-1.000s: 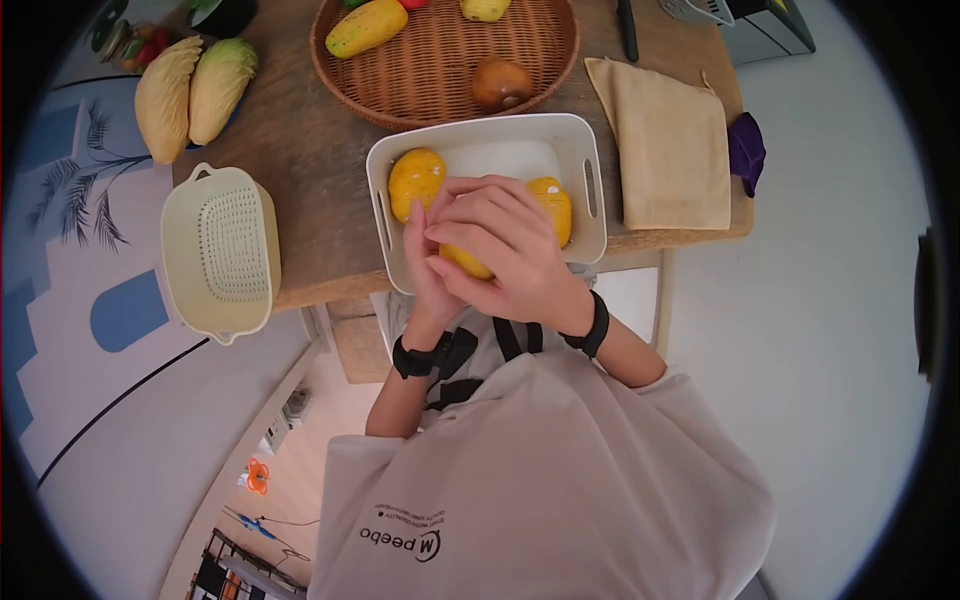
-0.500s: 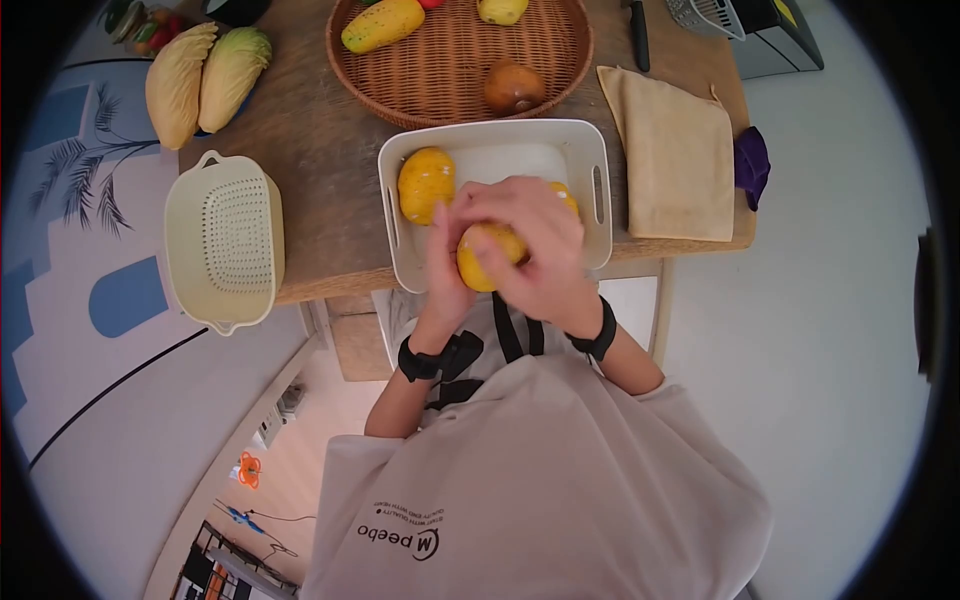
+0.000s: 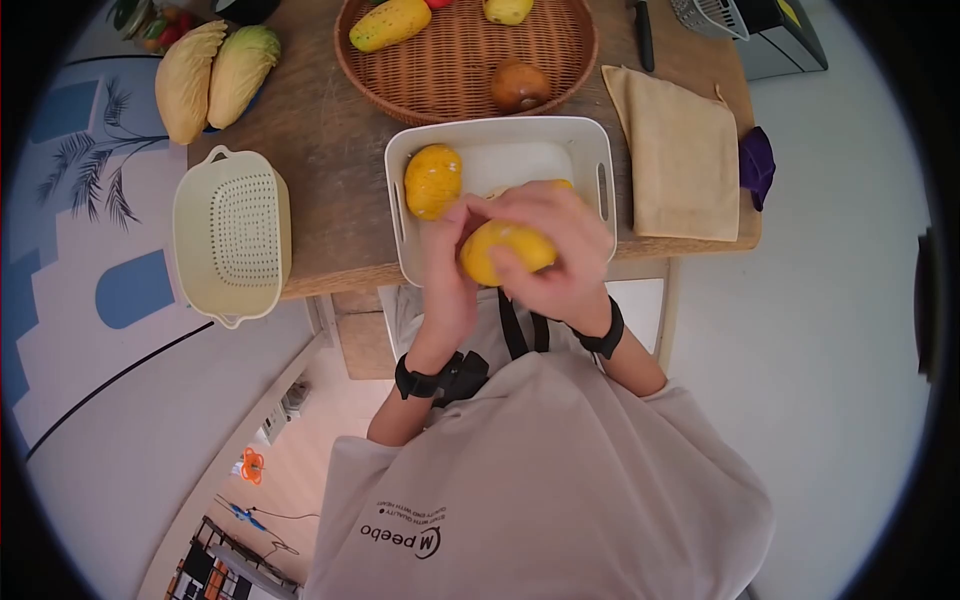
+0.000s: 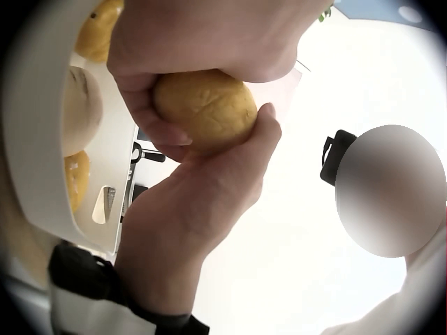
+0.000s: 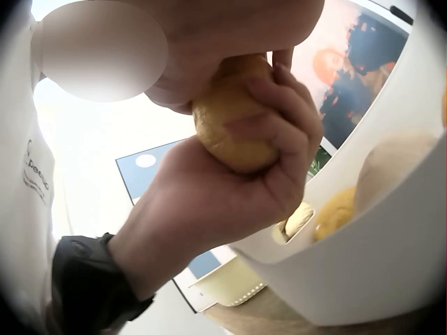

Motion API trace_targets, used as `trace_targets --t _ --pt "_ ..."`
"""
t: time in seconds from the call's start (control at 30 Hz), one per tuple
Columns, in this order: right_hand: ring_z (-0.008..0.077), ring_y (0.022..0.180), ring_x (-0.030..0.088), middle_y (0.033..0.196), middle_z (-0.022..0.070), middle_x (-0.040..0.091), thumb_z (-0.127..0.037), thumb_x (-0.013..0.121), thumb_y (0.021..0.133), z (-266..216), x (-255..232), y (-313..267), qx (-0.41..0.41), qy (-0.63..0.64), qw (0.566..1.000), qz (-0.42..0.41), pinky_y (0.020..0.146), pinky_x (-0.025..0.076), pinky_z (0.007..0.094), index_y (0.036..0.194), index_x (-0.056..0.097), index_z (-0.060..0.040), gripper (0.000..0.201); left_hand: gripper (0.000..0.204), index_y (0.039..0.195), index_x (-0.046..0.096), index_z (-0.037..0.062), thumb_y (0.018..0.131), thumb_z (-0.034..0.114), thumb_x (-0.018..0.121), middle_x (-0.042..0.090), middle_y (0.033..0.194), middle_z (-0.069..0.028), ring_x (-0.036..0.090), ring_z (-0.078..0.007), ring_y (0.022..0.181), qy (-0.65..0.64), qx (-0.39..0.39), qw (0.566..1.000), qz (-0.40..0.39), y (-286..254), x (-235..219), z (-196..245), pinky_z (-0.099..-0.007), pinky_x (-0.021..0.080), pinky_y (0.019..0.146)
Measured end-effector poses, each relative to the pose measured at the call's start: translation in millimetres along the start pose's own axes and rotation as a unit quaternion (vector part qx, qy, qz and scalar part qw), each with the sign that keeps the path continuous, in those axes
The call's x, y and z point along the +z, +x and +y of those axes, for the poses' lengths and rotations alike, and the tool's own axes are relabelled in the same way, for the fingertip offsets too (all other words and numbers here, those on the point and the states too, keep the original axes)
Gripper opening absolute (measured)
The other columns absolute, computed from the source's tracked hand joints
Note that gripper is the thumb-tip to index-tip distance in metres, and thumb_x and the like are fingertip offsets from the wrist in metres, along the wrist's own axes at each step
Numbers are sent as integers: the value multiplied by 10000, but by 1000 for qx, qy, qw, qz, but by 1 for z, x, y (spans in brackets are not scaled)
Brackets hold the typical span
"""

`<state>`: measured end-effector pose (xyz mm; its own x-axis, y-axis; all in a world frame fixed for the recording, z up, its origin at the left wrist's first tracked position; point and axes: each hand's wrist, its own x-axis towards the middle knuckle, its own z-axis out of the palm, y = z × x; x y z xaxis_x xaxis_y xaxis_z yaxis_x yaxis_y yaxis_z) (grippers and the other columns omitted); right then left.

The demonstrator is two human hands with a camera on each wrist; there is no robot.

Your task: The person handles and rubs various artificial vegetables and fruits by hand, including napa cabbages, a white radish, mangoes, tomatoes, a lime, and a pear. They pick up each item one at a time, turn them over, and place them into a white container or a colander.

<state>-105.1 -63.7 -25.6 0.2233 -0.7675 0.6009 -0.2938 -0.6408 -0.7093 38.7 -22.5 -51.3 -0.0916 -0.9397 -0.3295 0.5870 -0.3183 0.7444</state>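
A yellow fruit (image 3: 508, 252) is held between both hands over the near edge of a white tray (image 3: 590, 128). The left hand (image 3: 448, 275) cups its left side; in the right wrist view the left hand (image 5: 230, 188) curls its fingers round the fruit (image 5: 234, 125). The right hand (image 3: 568, 250) grips it from the right, thumb across the front. In the left wrist view the right hand (image 4: 195, 202) has thumb and fingers round the fruit (image 4: 209, 110). Another yellow fruit (image 3: 433, 182) lies in the tray's left end, and a pale round one (image 4: 82, 112) lies between yellow ones.
A wicker basket (image 3: 450, 85) with fruit stands behind the tray. To the left are a cream colander (image 3: 283, 235) and two cabbages (image 3: 240, 75). On the right lie a beige cloth (image 3: 685, 160), a purple item (image 3: 757, 168) and a black-handled tool (image 3: 645, 38).
The hands have parted slightly and shifted a little right, and the fruit between them shows more and has turned. The view has shifted slightly.
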Motion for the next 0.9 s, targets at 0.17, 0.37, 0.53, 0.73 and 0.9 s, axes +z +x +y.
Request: trace_targets --t 0.17,0.37,0.53,0.73,0.9 --pt "310 916 734 1091 132 760 -63 861 743 -8 2 -8 -18 17 1000 12 795 607 377 1082 790 -21 348 467 1110 636 38 1160 417 366 672 1043 -43 634 -107 965 5 47 998 35 -1 15 -7 -280 499 886" --pt "322 967 739 1107 145 747 -95 866 794 -7 -6 -5 32 21 999 22 845 619 403 1084 779 -26 311 411 1163 630 35 1158 363 383 659 1071 -56 628 -147 1013 24 44 998 45 -9 18 10 -301 503 977" --pt "323 1034 746 1129 129 744 -37 868 767 -13 8 -17 -166 4 984 -62 969 632 460 1031 793 -49 274 419 1186 639 36 1141 369 388 690 1112 -97 657 -206 1092 60 198 977 49 -12 15 -4 -347 493 1071" --pt "321 1083 750 1133 135 763 -24 870 704 -14 17 -23 -91 -18 995 -19 1018 609 491 975 811 -51 279 448 1193 645 11 1124 363 376 721 1232 -179 661 -282 1223 -199 36 979 -5 -9 21 14 -425 446 1178" --pt "384 1145 740 1179 156 768 -50 864 707 -10 11 -18 -93 -11 995 -22 1027 588 494 957 807 -36 257 469 1266 629 0 1125 355 358 682 1374 -231 606 -333 1362 -316 -52 947 -25 -1 15 16 -447 371 1278"
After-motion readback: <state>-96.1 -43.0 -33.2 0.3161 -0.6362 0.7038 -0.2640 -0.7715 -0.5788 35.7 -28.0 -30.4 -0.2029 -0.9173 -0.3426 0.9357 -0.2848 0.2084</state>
